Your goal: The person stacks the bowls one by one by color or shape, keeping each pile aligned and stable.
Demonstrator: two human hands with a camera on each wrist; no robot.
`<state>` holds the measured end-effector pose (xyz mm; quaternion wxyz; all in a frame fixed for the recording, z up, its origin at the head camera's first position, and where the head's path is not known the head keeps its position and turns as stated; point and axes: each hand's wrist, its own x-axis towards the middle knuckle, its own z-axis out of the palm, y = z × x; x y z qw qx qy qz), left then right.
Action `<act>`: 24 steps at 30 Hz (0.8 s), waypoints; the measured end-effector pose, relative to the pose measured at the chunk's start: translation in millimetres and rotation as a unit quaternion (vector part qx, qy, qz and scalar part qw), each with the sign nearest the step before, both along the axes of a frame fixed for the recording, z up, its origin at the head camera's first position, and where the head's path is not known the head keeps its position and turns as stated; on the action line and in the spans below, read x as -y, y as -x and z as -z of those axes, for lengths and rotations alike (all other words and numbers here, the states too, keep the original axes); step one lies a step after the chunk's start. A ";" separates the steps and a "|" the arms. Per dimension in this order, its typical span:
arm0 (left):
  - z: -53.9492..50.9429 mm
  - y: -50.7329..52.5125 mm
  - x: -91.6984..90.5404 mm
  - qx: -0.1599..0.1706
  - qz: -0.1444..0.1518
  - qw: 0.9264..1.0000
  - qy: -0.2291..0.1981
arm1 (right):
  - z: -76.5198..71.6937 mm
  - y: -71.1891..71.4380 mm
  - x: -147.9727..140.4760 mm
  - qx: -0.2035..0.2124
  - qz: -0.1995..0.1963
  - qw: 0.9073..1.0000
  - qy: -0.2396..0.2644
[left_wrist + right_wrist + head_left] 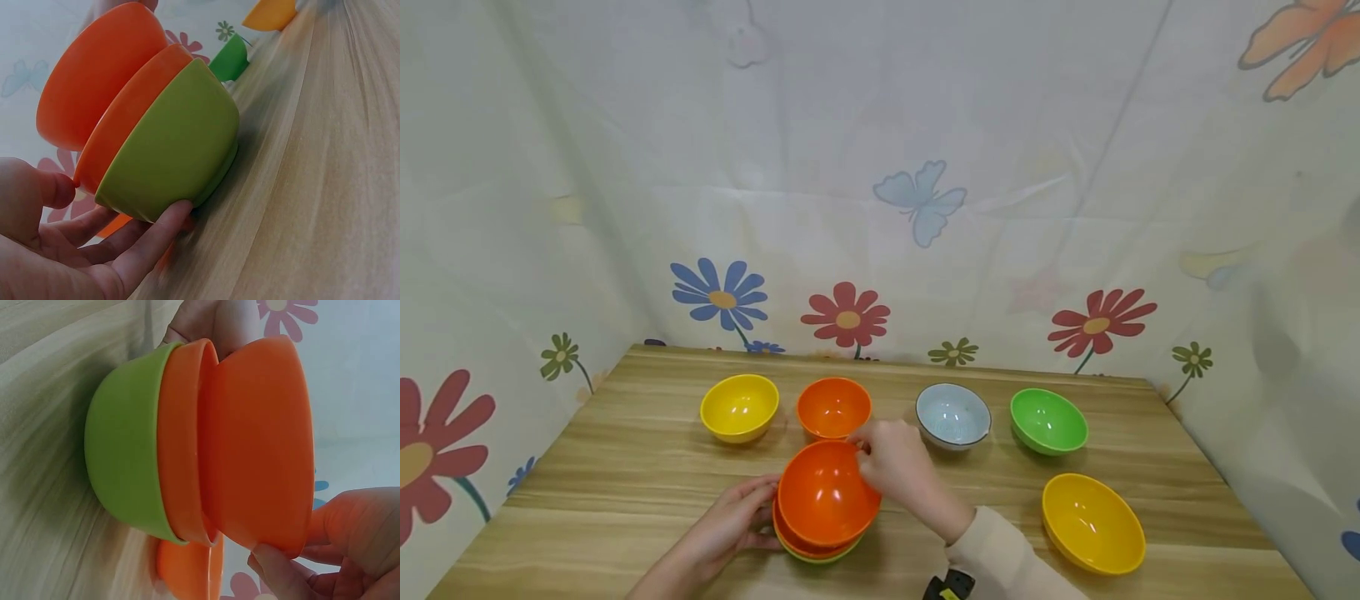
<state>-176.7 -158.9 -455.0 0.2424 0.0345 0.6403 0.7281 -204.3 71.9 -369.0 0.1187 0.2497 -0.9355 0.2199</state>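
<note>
A large green bowl (175, 137) stands on the table with an orange bowl (178, 444) nested in it. A second orange bowl (829, 493) is tilted at the top of this stack, its lower part inside the nested one. My right hand (901, 467) pinches the top bowl's far right rim between thumb and fingers. From the left, my left hand (730, 521) holds the lower two bowls. In the left wrist view its thumb lies at the nested bowl's rim and its fingers (165, 228) support the green side.
Along the back stand a yellow bowl (740, 408), a smaller orange bowl (834, 407), a pale blue-grey bowl (953, 415) with a dark rim, and a bright green bowl (1048, 421). A larger yellow bowl (1093, 523) sits at the front right. A flowered cloth (820, 217) hangs behind the wooden table (625, 467).
</note>
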 end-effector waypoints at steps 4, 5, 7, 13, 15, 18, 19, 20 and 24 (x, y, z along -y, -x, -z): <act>0.2 0.0 0.1 -0.002 0.002 1.000 -0.003 | 3.1 -0.5 1.7 -0.013 -0.001 1.000 -0.002; 0.3 0.0 0.2 -0.003 0.002 1.000 -0.003 | 3.6 -0.7 2.1 -0.012 -0.001 1.000 -0.001; 0.4 -0.2 0.3 -0.005 0.002 1.000 -0.005 | 5.1 -0.2 3.3 -0.010 0.000 1.000 0.001; 1.3 -0.4 0.2 -0.008 0.002 1.000 -0.012 | 10.1 1.7 5.7 0.019 0.000 1.000 0.009; 1.8 -0.2 0.1 -0.009 0.003 1.000 -0.015 | 11.2 2.2 6.1 0.026 0.000 1.000 0.012; 2.3 0.2 0.3 -0.009 0.004 1.000 -0.015 | 12.1 2.1 6.7 0.028 -0.002 0.999 0.018; 2.3 0.3 0.4 -0.009 0.004 1.000 -0.015 | 12.4 2.2 6.9 0.027 -0.003 0.999 0.019; 2.3 0.2 0.6 -0.009 0.004 1.000 -0.013 | 12.7 2.2 7.2 0.026 -0.004 0.999 0.020; 1.6 0.1 1.1 -0.008 0.005 1.000 -0.011 | 13.8 2.3 7.7 0.022 -0.007 0.999 0.022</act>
